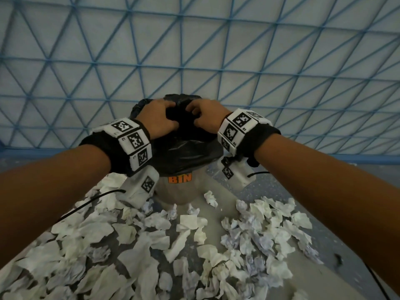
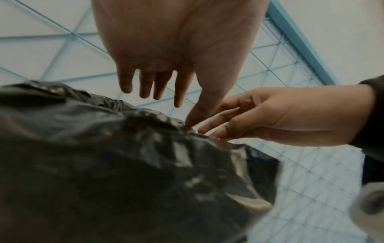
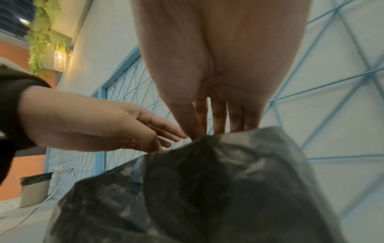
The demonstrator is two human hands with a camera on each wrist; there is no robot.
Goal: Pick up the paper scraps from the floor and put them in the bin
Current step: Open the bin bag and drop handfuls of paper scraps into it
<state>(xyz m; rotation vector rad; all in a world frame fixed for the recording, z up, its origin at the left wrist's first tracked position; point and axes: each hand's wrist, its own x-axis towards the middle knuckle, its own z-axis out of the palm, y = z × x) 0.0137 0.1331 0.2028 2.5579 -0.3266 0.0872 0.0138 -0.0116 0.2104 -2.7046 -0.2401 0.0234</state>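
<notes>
Soft, even, bluish light is filling the head view, and wide-angle distortion is bending the wall grid (image 1: 194, 50) toward the edges. Both forearms at 8 and 4 o'clock are sitting in dim shade. The black bin liner (image 2: 104, 164) is blurring heavily in both wrist views, with pale glare streaking its folds. A warm lamp (image 3: 60, 60) is glowing at 10 o'clock in the right wrist view.

Pale wall (image 1: 194, 40) at twelve o'clock, crossed by blue triangular lattice (image 1: 181, 67). Grey speckled floor (image 1: 270, 187) below. Right wrist view, ten o'clock: orange wall (image 3: 12, 54), hanging green foliage (image 3: 41, 32), lit jar lamp (image 3: 60, 60) glowing warm.
</notes>
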